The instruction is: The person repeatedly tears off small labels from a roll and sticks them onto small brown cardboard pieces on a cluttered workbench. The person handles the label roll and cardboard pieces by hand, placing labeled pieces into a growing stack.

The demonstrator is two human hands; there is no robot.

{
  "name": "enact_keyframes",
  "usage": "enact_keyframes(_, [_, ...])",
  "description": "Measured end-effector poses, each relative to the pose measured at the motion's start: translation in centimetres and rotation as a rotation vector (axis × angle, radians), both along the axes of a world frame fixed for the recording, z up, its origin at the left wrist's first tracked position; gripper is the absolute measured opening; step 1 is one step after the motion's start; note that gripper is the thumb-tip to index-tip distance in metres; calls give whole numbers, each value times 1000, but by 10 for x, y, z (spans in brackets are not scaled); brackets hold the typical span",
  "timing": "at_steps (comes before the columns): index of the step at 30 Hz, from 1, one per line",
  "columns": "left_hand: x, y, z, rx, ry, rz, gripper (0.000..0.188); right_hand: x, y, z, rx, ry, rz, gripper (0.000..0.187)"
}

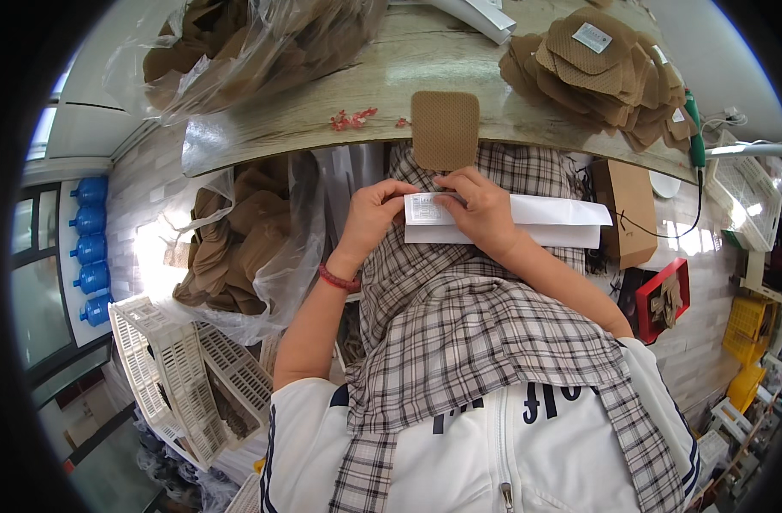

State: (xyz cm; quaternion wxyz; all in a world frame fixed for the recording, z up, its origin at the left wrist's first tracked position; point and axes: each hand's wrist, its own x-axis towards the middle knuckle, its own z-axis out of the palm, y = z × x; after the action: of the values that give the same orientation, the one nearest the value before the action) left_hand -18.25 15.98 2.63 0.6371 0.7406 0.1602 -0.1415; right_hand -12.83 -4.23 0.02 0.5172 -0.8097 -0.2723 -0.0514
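Within fingers of left hand (pixel 374 219), right hand (pixel 483 214): pinched white label strip (pixel 545 212); best kept taut, brown textured pad (pixel 445 128) just beyond.

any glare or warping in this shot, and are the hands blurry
Head view: the table's near edge looks bowed and the picture's corners are black; head view: glare whites out patches of the floor, left and right; head view: the left hand and right hand look fairly sharp, but the print on the paper is too fine to make out.
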Motion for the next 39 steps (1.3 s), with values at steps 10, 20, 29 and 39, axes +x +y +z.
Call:
enact_keyframes(10, [-9,-20,-5,75,-211,199,16,-3,-3,-1,9,-40,9,8])
enact_keyframes(20, [-8,-19,-14,84,-228,229,15,0,1,-1,65,-136,55,11])
enact_keyframes(29, [-2,-12,-17,269,-187,212,17,-7,-11,28,298,-53,174,13])
enact_keyframes(39, [32,-15,36,875,-707,-118,27,92,-20,25,381,596,-116,5])
